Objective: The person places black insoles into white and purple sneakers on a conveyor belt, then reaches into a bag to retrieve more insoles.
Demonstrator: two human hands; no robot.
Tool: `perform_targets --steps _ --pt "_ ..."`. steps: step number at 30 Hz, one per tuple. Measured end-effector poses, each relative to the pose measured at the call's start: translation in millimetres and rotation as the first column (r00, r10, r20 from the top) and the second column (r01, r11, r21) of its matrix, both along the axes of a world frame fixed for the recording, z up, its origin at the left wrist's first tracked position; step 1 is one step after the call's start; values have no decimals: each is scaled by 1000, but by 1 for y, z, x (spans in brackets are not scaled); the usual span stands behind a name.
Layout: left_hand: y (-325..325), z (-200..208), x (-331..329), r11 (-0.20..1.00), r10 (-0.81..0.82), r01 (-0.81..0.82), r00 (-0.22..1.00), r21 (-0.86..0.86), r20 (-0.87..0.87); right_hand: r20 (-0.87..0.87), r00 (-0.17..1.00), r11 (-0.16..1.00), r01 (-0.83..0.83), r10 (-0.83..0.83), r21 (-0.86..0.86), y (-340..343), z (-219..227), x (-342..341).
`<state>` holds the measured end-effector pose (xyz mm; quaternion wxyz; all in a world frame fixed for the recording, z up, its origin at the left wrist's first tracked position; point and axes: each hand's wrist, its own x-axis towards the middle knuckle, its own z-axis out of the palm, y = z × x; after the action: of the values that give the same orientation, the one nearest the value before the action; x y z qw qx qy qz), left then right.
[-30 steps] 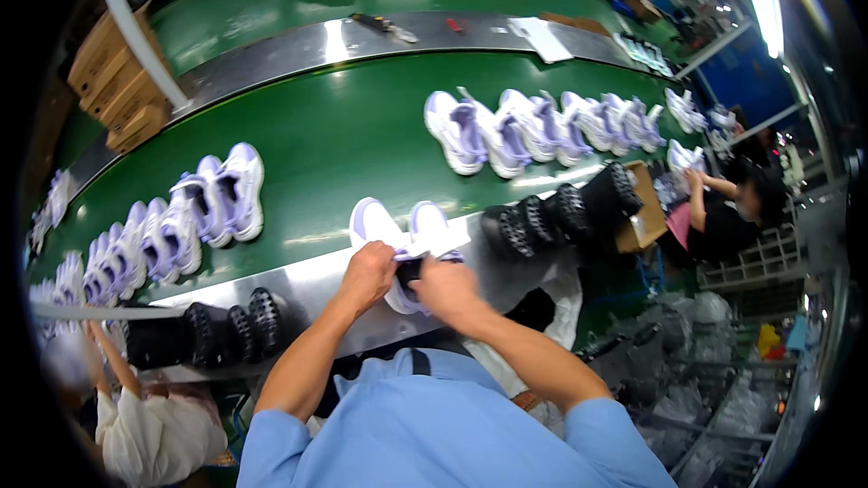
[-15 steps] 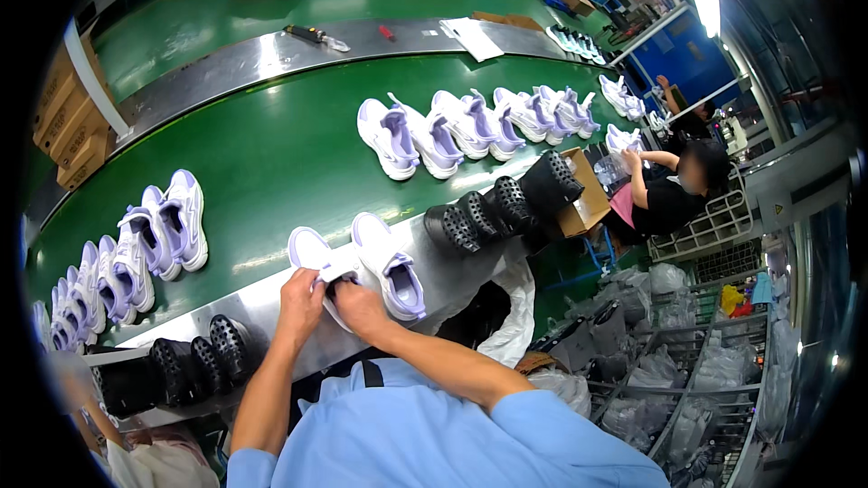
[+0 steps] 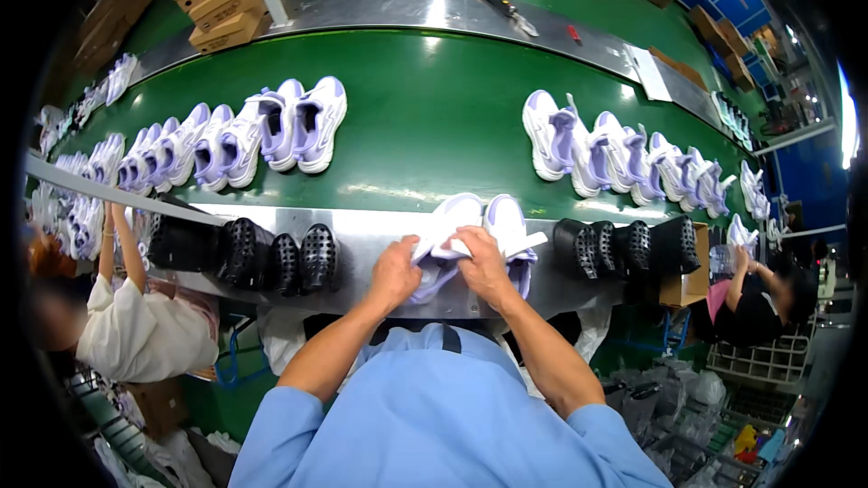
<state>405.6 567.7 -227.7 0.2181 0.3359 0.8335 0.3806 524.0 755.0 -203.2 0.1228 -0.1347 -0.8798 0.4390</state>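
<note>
Two white and lilac sneakers stand side by side on the metal ledge in front of me, toes pointing away. My left hand (image 3: 398, 269) is closed on the outer collar edge of the left sneaker (image 3: 459, 210). My right hand (image 3: 479, 262) is closed over that shoe's opening, its fingers pinching the white strap or tongue at the top. A white strap end sticks out past the right hand toward the right sneaker (image 3: 504, 215), whose opening is partly covered by the hand and strap. The inside of the left sneaker is mostly hidden.
Beyond the ledge, a green conveyor belt (image 3: 416, 126) carries rows of similar sneakers left and right. Black studded forms (image 3: 318, 258) stand on the ledge to both sides. A co-worker in white (image 3: 149, 330) is at left, another in black (image 3: 755, 312) at right, beside a cardboard box (image 3: 692, 280).
The view has swung left, showing more of the left side. My right hand has come up from inside the left sneaker to its strap. The left hand stays on the shoe's side.
</note>
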Motion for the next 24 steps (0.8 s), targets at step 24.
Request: perform_targets --steps 24 --pt "22 48 -37 669 -622 716 392 -199 -678 270 918 699 396 -290 -595 3 18 18"
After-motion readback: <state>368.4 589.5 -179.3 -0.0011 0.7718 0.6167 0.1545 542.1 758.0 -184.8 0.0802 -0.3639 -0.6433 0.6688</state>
